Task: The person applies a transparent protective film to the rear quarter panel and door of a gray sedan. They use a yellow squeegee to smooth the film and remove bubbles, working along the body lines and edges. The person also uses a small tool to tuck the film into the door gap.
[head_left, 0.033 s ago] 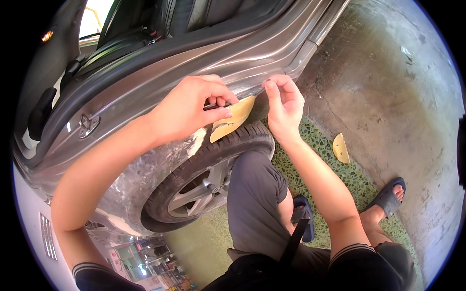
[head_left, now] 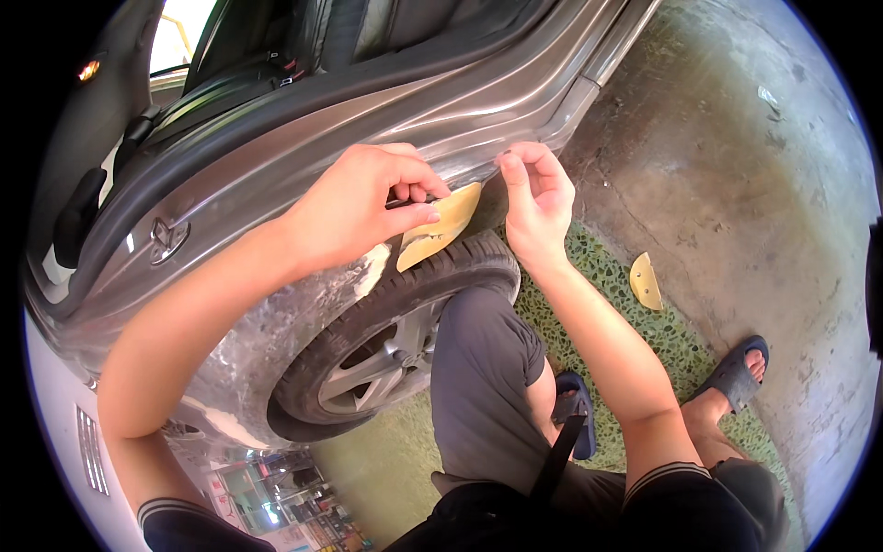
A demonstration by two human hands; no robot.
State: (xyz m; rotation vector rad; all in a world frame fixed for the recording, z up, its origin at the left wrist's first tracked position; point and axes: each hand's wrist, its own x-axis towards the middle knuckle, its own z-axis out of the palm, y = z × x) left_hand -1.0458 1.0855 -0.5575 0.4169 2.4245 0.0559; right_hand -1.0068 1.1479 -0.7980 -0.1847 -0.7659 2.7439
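Between the thumb and fingers of my left hand [head_left: 354, 204] is a curved piece of yellow sandpaper [head_left: 441, 230], with a dark ragged mark across its face. It hangs over the top of the tyre [head_left: 478, 262], beside the car's wheel arch. My right hand [head_left: 538, 212] is raised just right of it, near the door sill [head_left: 460, 152], thumb and fingertips pinched together. Something small and dark may be at those fingertips, too tiny to name. Pale filler [head_left: 372, 265] shows at the edge of the sanded, greyish body panel [head_left: 253, 331].
A yellow half-disc of sandpaper with holes [head_left: 646, 281] lies on the speckled green floor strip [head_left: 589, 258], which borders stained concrete [head_left: 708, 166]. The car's door opening is above my hands, with a metal latch loop [head_left: 168, 239]. My knee [head_left: 483, 340] is close to the wheel.
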